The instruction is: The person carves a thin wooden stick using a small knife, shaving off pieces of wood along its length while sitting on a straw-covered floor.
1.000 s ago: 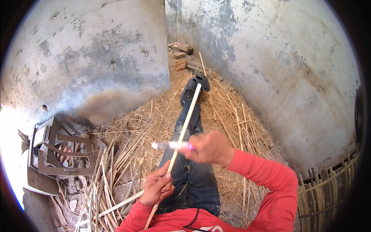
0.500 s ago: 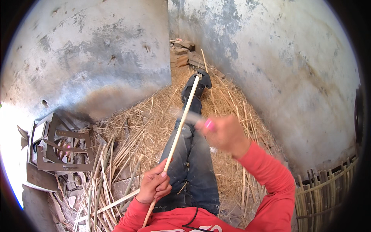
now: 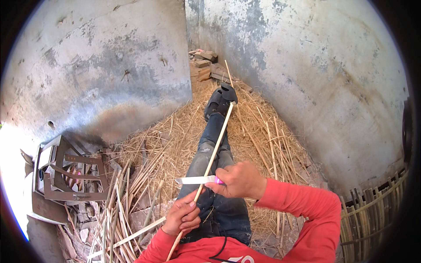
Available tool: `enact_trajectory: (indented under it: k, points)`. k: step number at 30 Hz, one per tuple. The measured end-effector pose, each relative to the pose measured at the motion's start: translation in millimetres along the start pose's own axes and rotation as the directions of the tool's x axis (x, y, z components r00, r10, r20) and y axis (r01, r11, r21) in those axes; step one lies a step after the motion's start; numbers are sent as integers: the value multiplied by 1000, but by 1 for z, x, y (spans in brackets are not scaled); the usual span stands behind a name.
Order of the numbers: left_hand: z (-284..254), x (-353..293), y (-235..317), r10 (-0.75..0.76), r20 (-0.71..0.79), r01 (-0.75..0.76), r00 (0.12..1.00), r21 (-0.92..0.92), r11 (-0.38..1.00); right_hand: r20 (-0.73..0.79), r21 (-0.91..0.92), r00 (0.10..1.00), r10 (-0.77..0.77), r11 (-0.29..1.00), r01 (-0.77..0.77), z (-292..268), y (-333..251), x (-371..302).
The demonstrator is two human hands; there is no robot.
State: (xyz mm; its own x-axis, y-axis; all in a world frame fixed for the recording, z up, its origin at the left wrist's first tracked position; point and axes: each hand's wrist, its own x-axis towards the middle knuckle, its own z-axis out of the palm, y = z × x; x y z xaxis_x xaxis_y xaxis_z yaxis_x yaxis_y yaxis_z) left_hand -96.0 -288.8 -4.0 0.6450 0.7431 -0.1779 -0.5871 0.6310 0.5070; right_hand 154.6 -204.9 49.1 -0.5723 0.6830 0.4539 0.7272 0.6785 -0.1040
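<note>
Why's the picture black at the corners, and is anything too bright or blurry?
In the head view, the fisheye lens leaves a dark curved rim; far left of the head view, white glare beside the brown frame; mid head view, knife and right hand fairly sharp.

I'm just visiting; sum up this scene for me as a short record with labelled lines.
Left hand: the left hand grips a long pale stick
Right hand: the right hand holds a knife with a pink handle, its blade crossing over the stick
Legs: dark trousers, stretched forward
Floor: scattered straw
Left side: loose sticks, brown frame
Right side: slatted panel
Far corner: stacked bricks
</note>
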Motion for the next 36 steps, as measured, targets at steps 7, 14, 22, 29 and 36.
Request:
enact_trajectory:
  k: [7, 14, 22, 29, 36]
  points:
    - [-9, -9, -4, -65, 119, 80, 991, -126, 989, -229, -183, 887, 402, 877, -445, -49, 127, 26]
    - [-6, -2, 2, -73, 84, 82, 994, -110, 991, -151, -46, 976, 155, 985, -164, -32, 36, 20]
    - [-5, -2, 2, -73, 83, 88, 994, -186, 979, 12, 10, 989, 150, 989, -150, -21, 37, 14]
    - [-10, -1, 1, -62, 60, 70, 996, -123, 990, 142, -26, 987, 75, 997, -72, -2, 0, -1]
    - [-1, 1, 12, 68, -36, -66, 997, 52, 996, -65, -71, 998, 19, 997, -23, 6, 40, 21]
